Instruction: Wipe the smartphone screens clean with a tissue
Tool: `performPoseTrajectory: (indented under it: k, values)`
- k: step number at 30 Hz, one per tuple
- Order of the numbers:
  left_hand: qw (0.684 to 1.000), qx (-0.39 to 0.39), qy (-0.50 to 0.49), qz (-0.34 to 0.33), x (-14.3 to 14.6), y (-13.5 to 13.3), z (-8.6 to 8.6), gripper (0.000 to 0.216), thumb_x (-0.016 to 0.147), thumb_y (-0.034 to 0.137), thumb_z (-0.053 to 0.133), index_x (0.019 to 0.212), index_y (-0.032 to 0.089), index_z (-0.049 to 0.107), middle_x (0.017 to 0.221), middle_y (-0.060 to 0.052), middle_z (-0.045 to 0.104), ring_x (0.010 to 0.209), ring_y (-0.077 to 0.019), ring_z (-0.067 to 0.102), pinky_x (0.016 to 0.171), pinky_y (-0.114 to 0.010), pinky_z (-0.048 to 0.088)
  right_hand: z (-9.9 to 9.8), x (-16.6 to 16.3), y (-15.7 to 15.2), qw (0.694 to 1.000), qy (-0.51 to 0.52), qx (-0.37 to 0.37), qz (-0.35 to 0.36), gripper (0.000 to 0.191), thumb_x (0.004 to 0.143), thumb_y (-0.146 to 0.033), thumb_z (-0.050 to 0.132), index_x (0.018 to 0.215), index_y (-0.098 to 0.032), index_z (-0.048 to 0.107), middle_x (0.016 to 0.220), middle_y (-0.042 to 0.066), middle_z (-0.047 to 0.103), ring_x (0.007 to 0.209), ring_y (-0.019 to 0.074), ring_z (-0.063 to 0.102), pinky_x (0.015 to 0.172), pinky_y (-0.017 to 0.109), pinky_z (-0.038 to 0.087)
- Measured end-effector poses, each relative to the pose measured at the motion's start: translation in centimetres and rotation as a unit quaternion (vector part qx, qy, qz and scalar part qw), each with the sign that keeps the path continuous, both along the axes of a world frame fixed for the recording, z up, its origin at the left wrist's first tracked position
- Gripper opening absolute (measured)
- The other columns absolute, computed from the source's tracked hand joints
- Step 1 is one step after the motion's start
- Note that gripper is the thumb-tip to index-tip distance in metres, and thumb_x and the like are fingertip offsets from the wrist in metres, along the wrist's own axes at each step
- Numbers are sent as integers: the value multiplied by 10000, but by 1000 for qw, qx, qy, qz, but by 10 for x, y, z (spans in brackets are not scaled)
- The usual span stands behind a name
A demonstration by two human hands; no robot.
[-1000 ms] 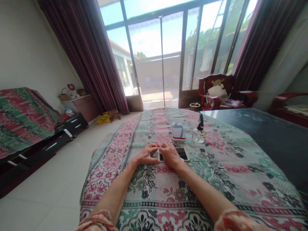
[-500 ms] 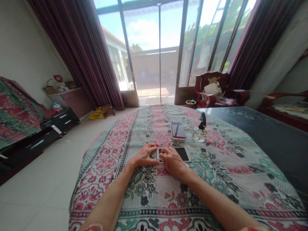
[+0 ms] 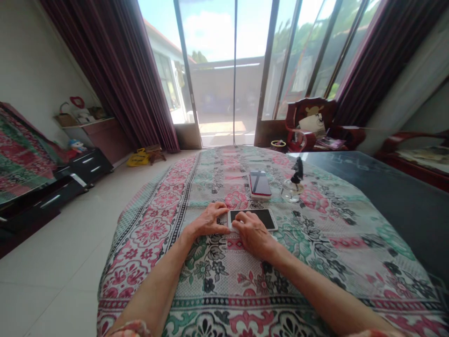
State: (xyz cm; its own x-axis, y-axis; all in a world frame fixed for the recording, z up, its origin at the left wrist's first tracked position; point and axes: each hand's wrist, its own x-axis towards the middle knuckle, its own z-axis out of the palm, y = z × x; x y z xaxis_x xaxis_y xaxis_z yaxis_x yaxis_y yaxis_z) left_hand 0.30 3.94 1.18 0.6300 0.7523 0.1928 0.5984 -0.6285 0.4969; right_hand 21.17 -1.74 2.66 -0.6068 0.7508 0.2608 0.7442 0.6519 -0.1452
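Observation:
A white-framed smartphone with a dark screen lies flat on the patterned cloth. At its left end, the thumb and fingers of my left hand hold the two corners. My right hand rests over the phone's left part with its fingers curled and pinched together on the near side of the screen. Whatever the pinch may hold is hidden. Behind the phone sits a stack of phones, the top one dark with a red edge. To the right of that stack stands a clear glass bottle with a black top.
The floral tablecloth covers the table under my hands. A dark tabletop adjoins on the right. Beyond it is a red wooden chair with items on its seat. On the floor at left are a yellow bag and a small wooden stool.
My right hand's fingers have shifted slightly toward the near edge of the phone, showing more of its screen. My left hand keeps its hold. The whole view has tilted a little downward.

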Motion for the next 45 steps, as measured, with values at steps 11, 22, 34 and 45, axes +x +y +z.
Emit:
performPoseTrajectory:
  k: [11, 22, 34, 45]
  values:
    - [1000, 14, 11, 11, 1, 0, -4, 688, 635, 413, 779, 1251, 225, 538, 1275, -81, 469, 1189, -277, 437, 1041, -412, 368, 0, -5, 6, 999, 22, -11, 20, 157, 890, -183, 478, 879, -176, 635, 995, 76, 565, 879, 185, 461, 786, 312, 329]
    - [999, 3, 32, 8, 2, -4, 3, 713, 686, 529, 729, 1298, 240, 504, 1304, -86, 443, 1218, -281, 411, 1059, -415, 351, 5, 22, 10, 997, 59, -26, -29, 208, 845, -143, 504, 794, -184, 702, 879, 55, 602, 833, 156, 522, 791, 278, 366]
    - [999, -6, 36, 12, 3, -3, 6, 680, 684, 504, 731, 1273, 241, 517, 1299, -87, 449, 1212, -282, 417, 1048, -417, 361, 20, 69, 18, 990, -1, -66, -124, 248, 854, -181, 530, 663, -184, 686, 779, 44, 596, 676, 126, 523, 647, 252, 361]
    - [996, 48, 62, 51, 15, -7, 0, 742, 625, 542, 750, 1250, 212, 523, 1242, -92, 494, 1159, -313, 447, 1007, -445, 383, 1, 23, 8, 998, 47, -16, -34, 197, 900, -182, 488, 864, -188, 681, 959, 63, 590, 858, 169, 484, 793, 296, 354]
